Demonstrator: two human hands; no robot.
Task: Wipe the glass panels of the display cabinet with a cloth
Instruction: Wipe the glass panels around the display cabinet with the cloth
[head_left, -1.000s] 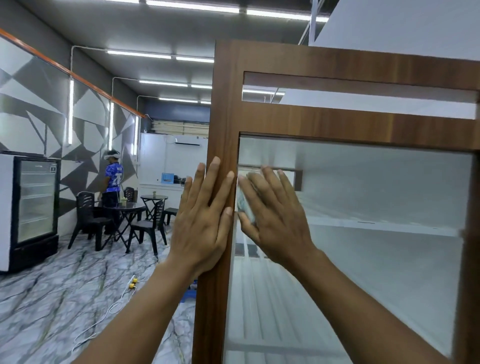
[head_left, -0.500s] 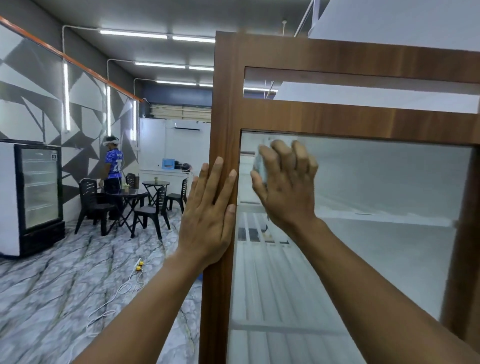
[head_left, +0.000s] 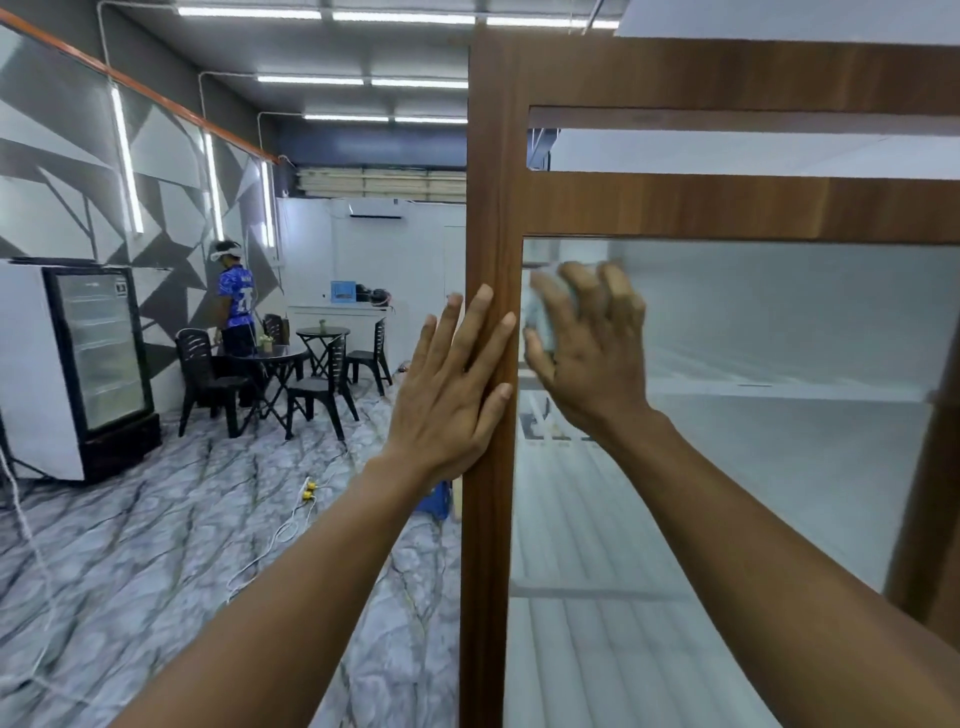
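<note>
A tall display cabinet with a brown wooden frame and a large glass panel fills the right half of the view. My left hand lies flat with straight fingers against the frame's left post. My right hand presses a small pale cloth against the top left corner of the glass, its fingers curled over the cloth. Most of the cloth is hidden under the hand, and the hand looks blurred.
To the left lies a marble-patterned floor with a white cable and yellow plug. Black chairs and round tables stand further back, where a person in a blue shirt stands. A glass-door fridge lines the left wall.
My right hand with the cloth rose from mid-glass to the panel's top left corner and its fingers curled. My left hand stayed flat on the post.
</note>
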